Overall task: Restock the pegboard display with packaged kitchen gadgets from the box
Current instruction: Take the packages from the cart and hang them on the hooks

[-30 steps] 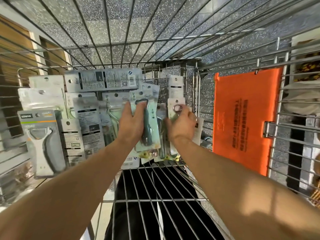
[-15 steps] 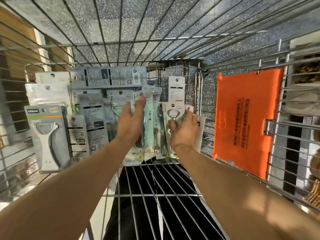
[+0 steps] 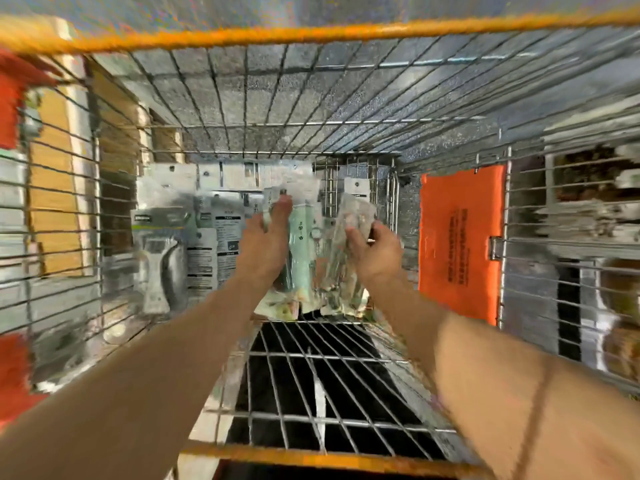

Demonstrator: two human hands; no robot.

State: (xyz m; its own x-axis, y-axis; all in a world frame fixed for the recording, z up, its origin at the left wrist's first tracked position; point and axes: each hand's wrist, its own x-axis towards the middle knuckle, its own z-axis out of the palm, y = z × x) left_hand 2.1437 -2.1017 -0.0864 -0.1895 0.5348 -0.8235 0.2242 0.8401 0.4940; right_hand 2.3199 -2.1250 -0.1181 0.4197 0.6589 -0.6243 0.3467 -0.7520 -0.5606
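Nearest to the camera, at 6 o'clock, is the orange rim (image 3: pixel 311 457) of a wire cart, and the 2 bare forearms reach over it toward 12 o'clock above the wire floor (image 3: pixel 311 375). The picture is blurred, so small details are not sure. The left hand (image 3: pixel 265 244) lies with its fingers closed on a pale green package (image 3: pixel 301 244), and the thumb presses near the top of the card. The right hand (image 3: pixel 375 251), just beside it toward 3 o'clock, is clamped on a clear package (image 3: pixel 349 237). The 2 hands are apart, each with its own pack. Both packs stand with the long axis nearly upright, the hang holes at 12 o'clock and the lower ends on the cart floor. More packaged gadgets (image 3: pixel 194 237), a peeler (image 3: pixel 159 271) among them, lean against the far wall at 10 o'clock from the left hand, which is the nearer one to them. An orange flap (image 3: pixel 460 244) hangs on the cart side at 3 o'clock. The pegboard is not in view. I judge the packs must next be lifted straight up and out.
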